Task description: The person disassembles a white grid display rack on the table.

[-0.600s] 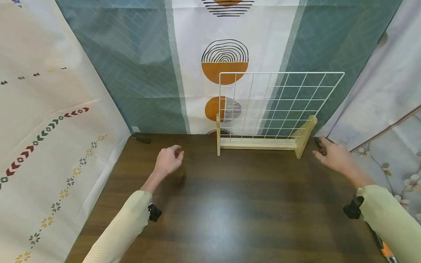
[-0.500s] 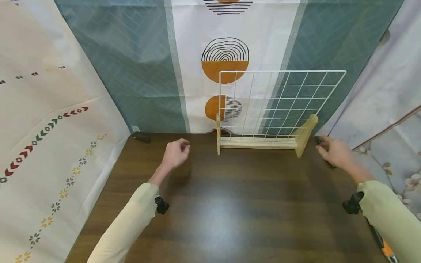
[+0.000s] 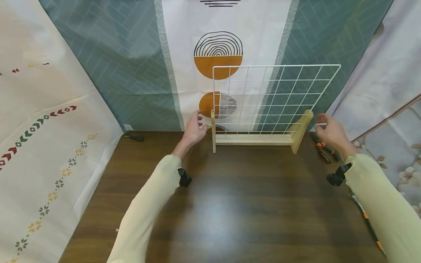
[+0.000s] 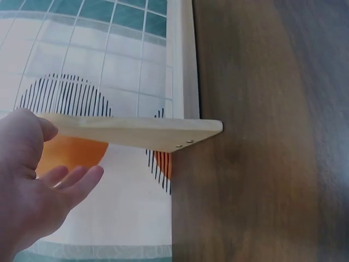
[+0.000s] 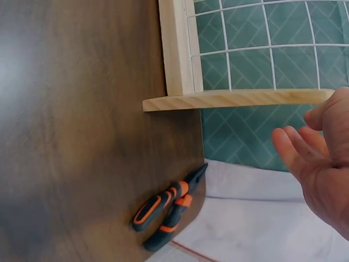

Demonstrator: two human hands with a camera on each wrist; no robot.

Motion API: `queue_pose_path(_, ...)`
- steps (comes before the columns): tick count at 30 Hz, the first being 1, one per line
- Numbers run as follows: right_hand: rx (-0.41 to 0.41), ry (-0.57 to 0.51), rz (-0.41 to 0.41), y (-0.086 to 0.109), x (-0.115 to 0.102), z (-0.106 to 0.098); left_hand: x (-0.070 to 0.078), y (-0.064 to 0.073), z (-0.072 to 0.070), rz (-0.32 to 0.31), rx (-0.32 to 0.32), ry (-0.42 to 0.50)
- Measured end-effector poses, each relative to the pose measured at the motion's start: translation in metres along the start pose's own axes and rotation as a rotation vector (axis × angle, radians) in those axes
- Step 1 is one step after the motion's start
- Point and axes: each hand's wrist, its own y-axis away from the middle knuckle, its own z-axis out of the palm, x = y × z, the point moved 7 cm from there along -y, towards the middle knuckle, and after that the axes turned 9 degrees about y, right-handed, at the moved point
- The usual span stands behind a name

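Observation:
A rack with a white wire grid (image 3: pixel 276 66) stands at the back of the dark wooden table, held by a pale wooden base bar (image 3: pixel 253 140). My left hand (image 3: pixel 194 129) is beside the rack's left wooden side panel (image 3: pixel 213 133), fingers loosely bent and holding nothing. In the left wrist view the thumb of this hand (image 4: pixel 35 174) is at the panel's upper end; I cannot tell whether it touches. On the other side, my right hand (image 3: pixel 333 133) hovers near the right side panel (image 5: pixel 234 99), fingers spread and gripping nothing.
Black-and-orange pliers (image 3: pixel 323 148) lie by the table's right edge, below my right hand. A long orange-and-black handled tool (image 3: pixel 366 216) lies partly under the right sleeve. At the back left corner is a small dark screwdriver (image 3: pixel 135 138). Patterned cloths (image 3: pixel 131 54) hang around the table.
My left hand has moved right and up to the rack's left side. The right hand has lifted away from the pliers toward the rack's right side, leaving them in sight. The view has shifted slightly.

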Motion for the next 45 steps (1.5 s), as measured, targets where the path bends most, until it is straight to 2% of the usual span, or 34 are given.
queue_pose_path(4,0.021,-0.006,0.006,-0.007,-0.003,-0.001,0.011,-0.01,0.012,0.062,-0.024,-0.02)
queue_pose_path(8,0.05,-0.033,-0.006,-0.013,-0.008,-0.003,0.019,-0.016,0.019,0.098,-0.054,0.007)
queue_pose_path(14,0.07,-0.03,-0.036,-0.02,-0.01,-0.003,0.019,-0.019,0.021,0.103,-0.056,0.024)
queue_pose_path(21,0.092,-0.076,-0.07,-0.024,-0.014,0.003,0.014,-0.018,0.025,0.111,-0.043,0.038)
queue_pose_path(29,0.111,-0.042,-0.092,-0.026,-0.013,0.006,0.013,-0.019,0.029,0.083,-0.014,0.059)
queue_pose_path(34,0.139,-0.038,-0.118,-0.027,-0.016,0.007,0.009,-0.02,0.027,0.064,0.005,0.035)
queue_pose_path(45,0.14,-0.027,-0.105,-0.03,-0.013,0.006,0.011,-0.023,0.027,0.087,0.016,0.007)
